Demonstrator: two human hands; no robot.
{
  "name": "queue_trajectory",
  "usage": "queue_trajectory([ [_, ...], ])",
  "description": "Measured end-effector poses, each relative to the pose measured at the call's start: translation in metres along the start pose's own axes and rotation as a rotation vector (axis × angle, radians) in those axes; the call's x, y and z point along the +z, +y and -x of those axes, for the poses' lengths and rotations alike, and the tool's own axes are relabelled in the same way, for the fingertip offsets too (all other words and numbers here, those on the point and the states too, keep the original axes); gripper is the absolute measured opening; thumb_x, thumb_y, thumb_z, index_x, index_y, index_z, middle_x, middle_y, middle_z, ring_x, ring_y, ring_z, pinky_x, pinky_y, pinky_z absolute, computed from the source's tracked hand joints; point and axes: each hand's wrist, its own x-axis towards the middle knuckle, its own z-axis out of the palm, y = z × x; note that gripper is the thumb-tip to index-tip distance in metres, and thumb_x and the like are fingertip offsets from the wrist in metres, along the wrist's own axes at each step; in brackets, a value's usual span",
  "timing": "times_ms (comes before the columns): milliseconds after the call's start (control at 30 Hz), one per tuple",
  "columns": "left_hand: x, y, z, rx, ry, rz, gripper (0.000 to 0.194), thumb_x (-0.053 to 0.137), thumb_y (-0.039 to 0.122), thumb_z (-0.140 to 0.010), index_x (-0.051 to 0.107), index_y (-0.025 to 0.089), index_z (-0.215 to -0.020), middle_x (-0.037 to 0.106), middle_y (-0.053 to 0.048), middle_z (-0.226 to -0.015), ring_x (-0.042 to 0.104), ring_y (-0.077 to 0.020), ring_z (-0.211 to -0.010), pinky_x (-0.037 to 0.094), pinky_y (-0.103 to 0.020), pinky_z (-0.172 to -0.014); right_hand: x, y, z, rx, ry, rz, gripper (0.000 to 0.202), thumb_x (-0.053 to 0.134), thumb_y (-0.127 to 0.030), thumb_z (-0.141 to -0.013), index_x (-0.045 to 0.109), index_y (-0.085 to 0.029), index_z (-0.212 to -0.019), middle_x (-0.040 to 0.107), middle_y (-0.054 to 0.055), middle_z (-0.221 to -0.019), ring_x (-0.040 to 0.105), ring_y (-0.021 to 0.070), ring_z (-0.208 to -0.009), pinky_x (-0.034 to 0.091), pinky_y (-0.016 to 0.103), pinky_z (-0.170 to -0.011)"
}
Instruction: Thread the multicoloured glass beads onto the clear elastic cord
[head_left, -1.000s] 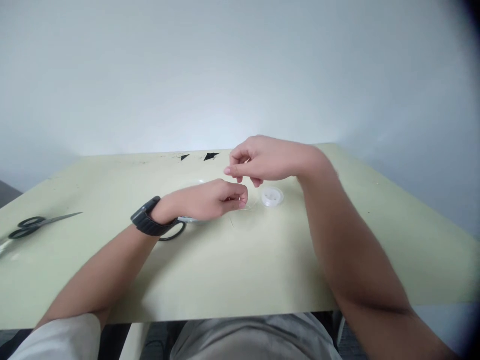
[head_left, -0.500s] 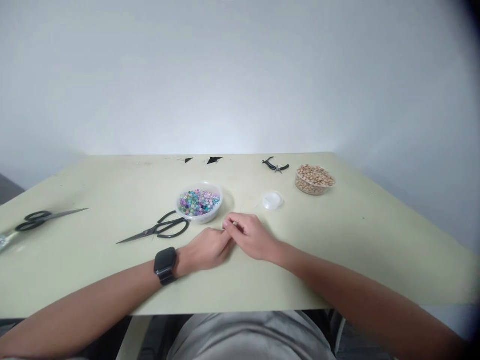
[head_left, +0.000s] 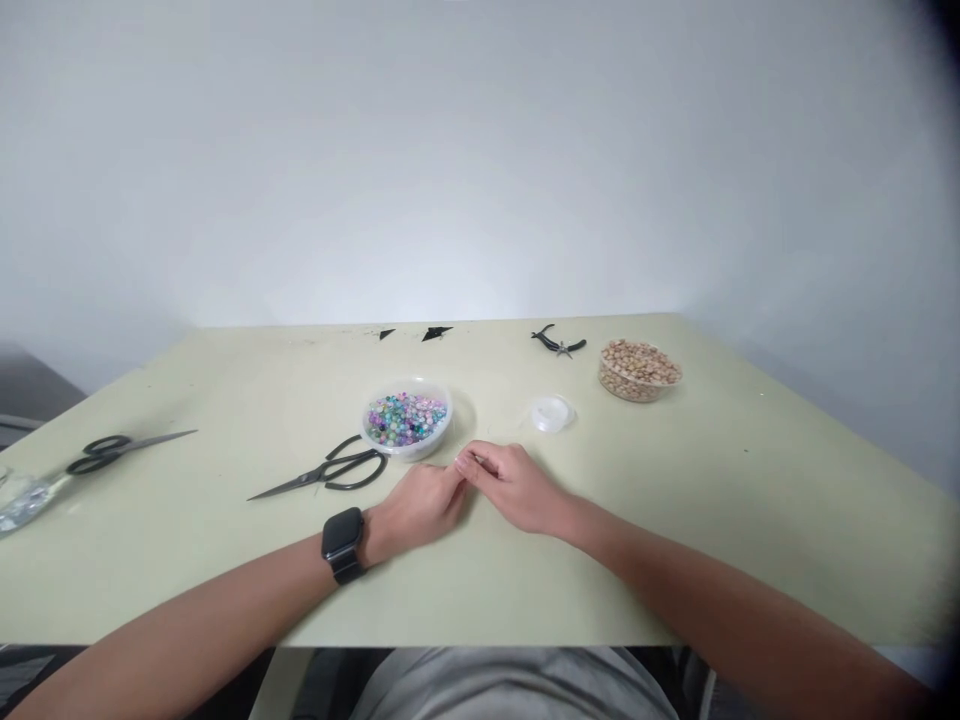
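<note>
My left hand (head_left: 421, 508), with a black watch (head_left: 344, 545) on its wrist, rests on the table with fingers curled closed. My right hand (head_left: 519, 487) meets it at the fingertips, thumb and fingers pinched together. Whatever lies between the fingertips is too small to make out. Just beyond my left hand stands a clear bowl (head_left: 407, 421) of coloured beads. Black-handled scissors (head_left: 330, 471) lie against the bowl's left side. Behind my right hand is a white spool (head_left: 552, 413), seemingly of clear thread.
A tub of tan beads (head_left: 639, 372) stands at the back right, with black-handled pliers (head_left: 559, 343) left of it. Other scissors (head_left: 124, 450) and a clear plastic bag (head_left: 28, 503) lie at the far left. Black marks (head_left: 436, 333) show near the table's back edge.
The whole scene sits slightly lower and further right as the camera view has shifted. Both hands stay together in nearly the same pose.
</note>
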Motion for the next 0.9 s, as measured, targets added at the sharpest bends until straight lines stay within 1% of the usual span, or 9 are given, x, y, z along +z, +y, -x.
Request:
queue_trajectory([
  [133,-0.004,0.001,-0.001,-0.027,0.001,0.026,0.019,0.034,0.019,-0.103,0.052,0.015,-0.107,0.072,-0.008,-0.077,0.066,-0.0201,-0.057,0.029,-0.03,-0.05,-0.006,0.003,-0.004,-0.009,-0.054,-0.03,0.025,0.049,-0.028,-0.104,0.07,-0.017,-0.096,0.07,0.001,-0.085,0.058,0.0136,-0.076,0.039,0.025,-0.07],
  [233,-0.007,0.002,-0.001,-0.041,-0.007,0.026,0.019,0.035,0.02,-0.105,0.051,0.015,-0.115,0.073,-0.006,-0.077,0.067,-0.0197,-0.057,0.031,-0.029,-0.05,-0.008,0.005,-0.005,0.02,-0.043,0.017,0.016,0.054,-0.019,-0.097,0.07,-0.019,-0.096,0.062,-0.003,-0.073,0.049,0.0118,-0.066,0.035,0.025,-0.063],
  [333,-0.007,0.0,-0.001,-0.007,0.013,-0.051,0.018,0.038,0.021,-0.105,0.052,0.015,-0.115,0.072,-0.003,-0.074,0.065,-0.0189,-0.055,0.031,-0.029,-0.048,-0.006,0.007,-0.004,0.023,-0.03,0.067,0.014,0.055,-0.017,-0.094,0.069,-0.019,-0.094,0.057,-0.004,-0.069,0.044,0.0115,-0.061,0.031,0.024,-0.059],
  [433,-0.009,0.003,0.0,0.028,0.04,-0.129,0.016,0.042,0.024,-0.105,0.056,0.016,-0.105,0.071,-0.003,-0.072,0.064,-0.0187,-0.053,0.033,-0.03,-0.048,-0.003,0.012,-0.003,-0.002,-0.027,0.108,0.024,0.053,-0.012,-0.091,0.071,-0.021,-0.104,0.063,-0.003,-0.074,0.048,0.0117,-0.062,0.033,0.024,-0.06],
  [567,-0.021,0.014,0.002,0.263,0.181,-0.323,0.014,0.051,0.022,-0.102,0.061,0.014,-0.096,0.072,-0.007,-0.081,0.069,-0.022,-0.072,0.046,-0.033,-0.059,0.0,0.017,-0.002,-0.036,-0.058,0.171,0.042,0.049,-0.006,-0.088,0.071,-0.023,-0.12,0.07,0.0,-0.082,0.056,0.0132,-0.067,0.037,0.024,-0.064],
  [633,-0.034,0.017,0.004,0.422,0.312,-0.402,0.012,0.056,0.02,-0.099,0.064,0.013,-0.103,0.074,-0.009,-0.091,0.069,-0.0231,-0.083,0.052,-0.035,-0.068,0.001,0.019,-0.002,-0.04,-0.063,0.198,0.042,0.05,-0.007,-0.089,0.071,-0.023,-0.121,0.07,0.001,-0.08,0.057,0.014,-0.067,0.037,0.024,-0.064],
  [700,-0.051,0.013,0.004,0.484,0.413,-0.413,0.018,0.059,0.02,-0.096,0.066,0.013,-0.111,0.076,-0.011,-0.104,0.069,-0.0242,-0.092,0.054,-0.037,-0.078,0.001,0.019,-0.001,-0.032,-0.051,0.215,0.036,0.053,-0.013,-0.093,0.072,-0.022,-0.121,0.067,0.0,-0.074,0.054,0.0142,-0.063,0.036,0.025,-0.063],
  [800,-0.078,-0.009,0.001,0.245,0.492,-0.405,0.018,0.056,0.019,-0.096,0.069,0.017,-0.109,0.076,-0.01,-0.109,0.066,-0.0263,-0.104,0.052,-0.04,-0.094,0.0,0.018,-0.001,-0.009,-0.045,0.206,0.029,0.055,-0.024,-0.098,0.072,-0.023,-0.121,0.063,-0.002,-0.067,0.05,0.0138,-0.059,0.036,0.026,-0.063],
  [900,-0.103,-0.043,-0.001,-0.159,0.463,-0.331,0.023,0.05,0.03,-0.101,0.069,0.019,-0.094,0.075,-0.009,-0.1,0.063,-0.0258,-0.097,0.049,-0.036,-0.083,0.0,0.017,0.0,0.007,-0.05,0.198,0.027,0.057,-0.027,-0.099,0.074,-0.024,-0.119,0.06,-0.003,-0.064,0.047,0.0134,-0.058,0.035,0.026,-0.062],
])
